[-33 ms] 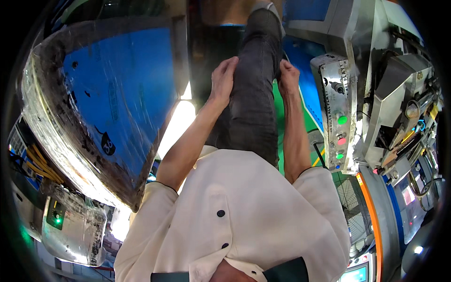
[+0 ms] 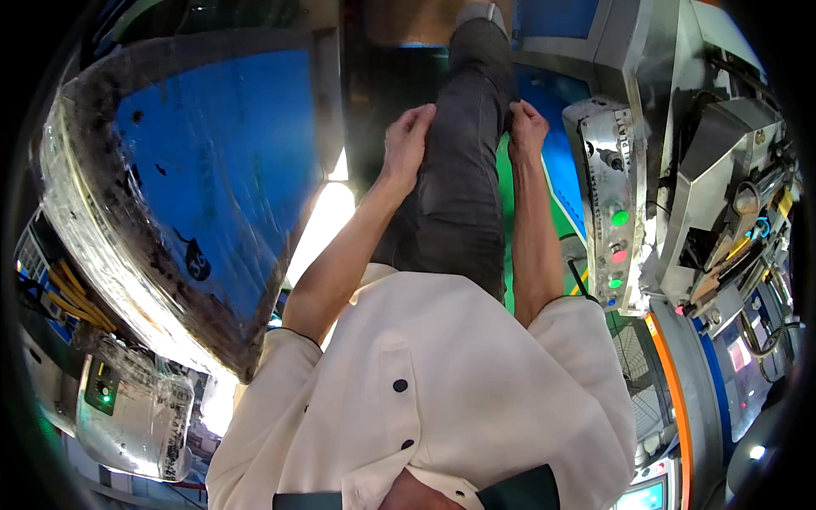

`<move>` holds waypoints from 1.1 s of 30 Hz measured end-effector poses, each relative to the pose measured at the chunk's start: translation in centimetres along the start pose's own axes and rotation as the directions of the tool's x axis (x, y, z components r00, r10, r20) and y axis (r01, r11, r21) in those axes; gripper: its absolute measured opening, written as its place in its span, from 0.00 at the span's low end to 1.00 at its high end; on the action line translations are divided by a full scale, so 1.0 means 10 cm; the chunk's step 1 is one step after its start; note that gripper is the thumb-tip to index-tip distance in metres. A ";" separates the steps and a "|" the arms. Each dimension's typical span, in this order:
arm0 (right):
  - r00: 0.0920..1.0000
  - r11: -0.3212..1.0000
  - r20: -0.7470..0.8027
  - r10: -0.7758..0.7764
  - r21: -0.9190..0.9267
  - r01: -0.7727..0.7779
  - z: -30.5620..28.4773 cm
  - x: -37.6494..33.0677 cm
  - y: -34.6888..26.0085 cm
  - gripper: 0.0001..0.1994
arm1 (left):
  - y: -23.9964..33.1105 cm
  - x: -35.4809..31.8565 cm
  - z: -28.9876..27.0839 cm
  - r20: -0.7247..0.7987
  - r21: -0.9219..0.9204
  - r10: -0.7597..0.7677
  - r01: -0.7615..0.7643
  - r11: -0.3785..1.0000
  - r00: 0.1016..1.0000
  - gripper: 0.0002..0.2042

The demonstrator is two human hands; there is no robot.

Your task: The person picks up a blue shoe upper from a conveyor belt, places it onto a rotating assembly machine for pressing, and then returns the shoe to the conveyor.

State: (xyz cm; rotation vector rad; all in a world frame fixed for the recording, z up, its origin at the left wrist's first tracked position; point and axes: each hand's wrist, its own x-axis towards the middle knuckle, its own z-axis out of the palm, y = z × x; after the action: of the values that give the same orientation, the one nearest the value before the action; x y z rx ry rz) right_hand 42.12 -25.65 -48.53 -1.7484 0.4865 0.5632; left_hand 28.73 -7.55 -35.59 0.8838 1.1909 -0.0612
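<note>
while both forearms reach forward, left hand (image 2: 408, 140) and right hand (image 2: 527, 132) pinch the dark trouser leg (image 2: 463, 170); grey control panel (image 2: 614, 212) right, green floor (image 2: 506, 255) beneath.

both hands, left hand (image 2: 408, 140) and right hand (image 2: 527, 132), pinching the dark grey trouser leg (image 2: 463, 178) beside a metal control panel (image 2: 612, 212)

A large blue panel (image 2: 212, 187) with a worn dark frame, wrapped in clear film, fills the left side. Beside its lower right edge, bright light glares off the floor (image 2: 327, 225). Well to its right stands a metal control box (image 2: 608, 212) with green and red buttons, backed by grey machinery (image 2: 722, 187). A green floor strip (image 2: 508, 255) lies between.
</note>
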 end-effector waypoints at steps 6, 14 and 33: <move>0.984 0.991 0.141 0.106 -0.097 -0.092 0.46 -0.26 -0.40 0.11 | 0.03 -0.05 0.01 -0.062 0.002 0.038 -0.038 0.999 0.997 0.19; 0.912 0.961 0.392 0.118 0.186 -0.204 0.01 -0.50 -0.37 0.09 | 0.00 -0.04 -0.04 -0.054 -0.018 0.012 -0.013 1.000 0.998 0.19; 0.951 0.911 0.283 0.121 0.348 -0.220 0.06 -0.64 -0.32 0.10 | 0.07 -0.12 -0.15 -0.008 -0.019 -0.074 0.074 0.997 0.997 0.20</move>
State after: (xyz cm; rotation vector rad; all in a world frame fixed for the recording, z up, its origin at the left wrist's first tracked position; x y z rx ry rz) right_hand 38.85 -24.15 -42.35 -1.2515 0.5297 0.7566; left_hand 27.37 -6.58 -34.29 0.8244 1.2302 -0.1066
